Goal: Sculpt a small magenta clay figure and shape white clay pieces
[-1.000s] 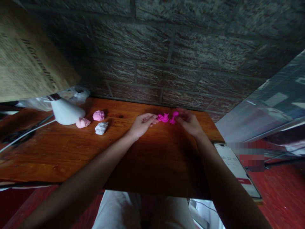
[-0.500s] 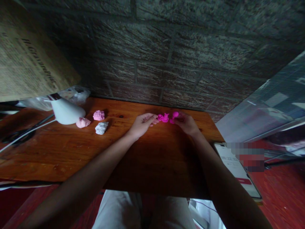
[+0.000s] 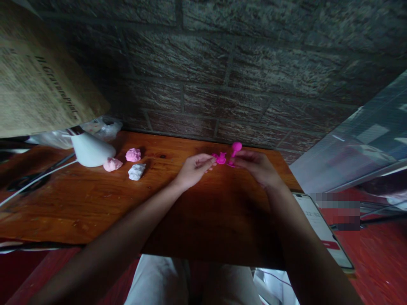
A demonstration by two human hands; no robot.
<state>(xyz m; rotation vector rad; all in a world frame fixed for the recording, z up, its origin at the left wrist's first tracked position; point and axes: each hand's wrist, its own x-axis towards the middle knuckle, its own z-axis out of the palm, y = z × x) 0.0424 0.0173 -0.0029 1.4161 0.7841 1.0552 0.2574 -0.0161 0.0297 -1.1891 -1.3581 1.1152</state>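
Note:
Near the back edge of the wooden table, my left hand (image 3: 194, 170) pinches the left end of a small, bumpy magenta figure (image 3: 221, 158) between thumb and fingers. Part of that end is covered by my fingertips. Just to the right, my right hand (image 3: 257, 166) grips a magenta piece with a round knob (image 3: 236, 147) on a short stem. The knob points up, and the lower part lies against my fingers. Whether the two magenta pieces are joined, I cannot tell.
On the left lie two pink lumps (image 3: 133, 155) and a whitish lump (image 3: 137, 172), beside a lamp's white base (image 3: 92, 148). Dark scissors (image 3: 30, 181) and a white cord are farther left. A phone (image 3: 324, 228) lies at the table's right edge. A brick wall (image 3: 203, 101) stands behind.
My right hand has shifted a little to the right, and the round knob now stands higher and shows more of its stem. My left fingertips cover more of the magenta figure's left end.

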